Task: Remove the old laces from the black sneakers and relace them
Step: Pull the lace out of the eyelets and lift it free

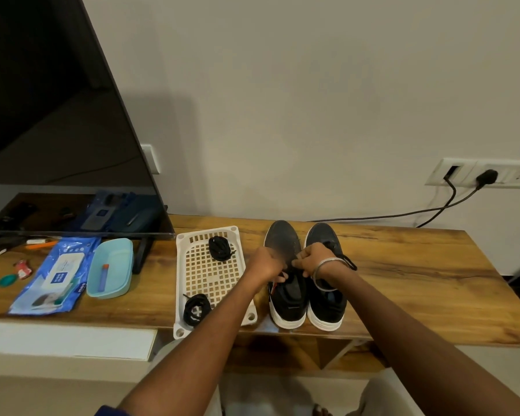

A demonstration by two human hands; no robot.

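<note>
Two black sneakers with white soles stand side by side on the wooden table, toes to the wall: the left sneaker (285, 283) and the right sneaker (324, 298). My left hand (266, 261) and my right hand (312, 258) meet over the left sneaker's lacing area, fingers curled and pinching its black lace; the lace itself is mostly hidden under them. A loose lace end (349, 262) from the right sneaker trails onto the table. Two black lace bundles lie in a white perforated tray (192, 235): one at the back (220, 248), one at the front (196, 309).
A large TV (57, 121) stands at the left. Before it lie a blue wipes pack (57, 277), a light blue case (110, 268) and small items. A wall socket with black cables (451, 202) is at the right. The table's front edge is near.
</note>
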